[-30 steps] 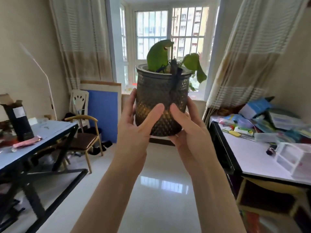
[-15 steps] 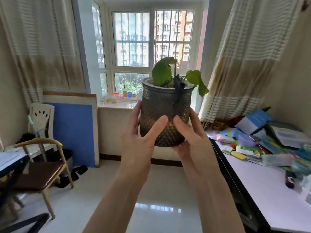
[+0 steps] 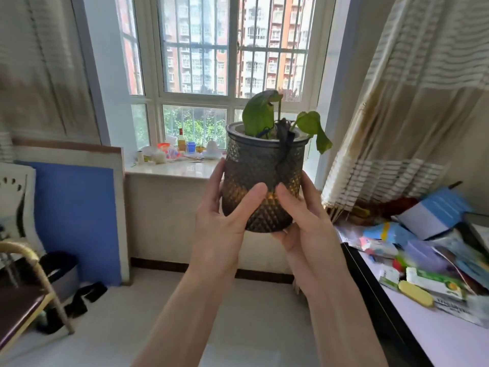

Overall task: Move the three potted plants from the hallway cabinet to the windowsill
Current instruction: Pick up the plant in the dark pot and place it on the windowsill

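- Head view: both hands are wrapped round one pot [image 3: 262, 181], held up in the air at about chest height, dead centre, with the window straight behind it at 12 o'clock.
- Left hand [image 3: 225, 221] is pressed on the pot's left wall with its thumb laid across the front; right hand [image 3: 304, 229] cups the right side and the base, its thumb also on the front. The two thumbs nearly meet.
- Pot stands upright; a big curled leaf [image 3: 258, 115] rises from it and a smaller one droops over the rim at 3 o'clock.
- Windowsill [image 3: 169, 169] lies beyond and below the pot, at 10 o'clock from it. Its back part is crowded with bottles and small clutter [image 3: 180, 149]; the front strip looks bare.
- Risk, as I judge it: setting down too far back would knock the bottles over, and too near the edge would leave the pot ready to tip off.
- Curtain [image 3: 383, 154] hangs close at 3 o'clock, and the drooping leaf could snag in it if the pot swings right.
- Cluttered surface [image 3: 449, 340] at 4 o'clock stands near the right elbow; a careless step could bump it.
- No other pots are in sight on the sill.
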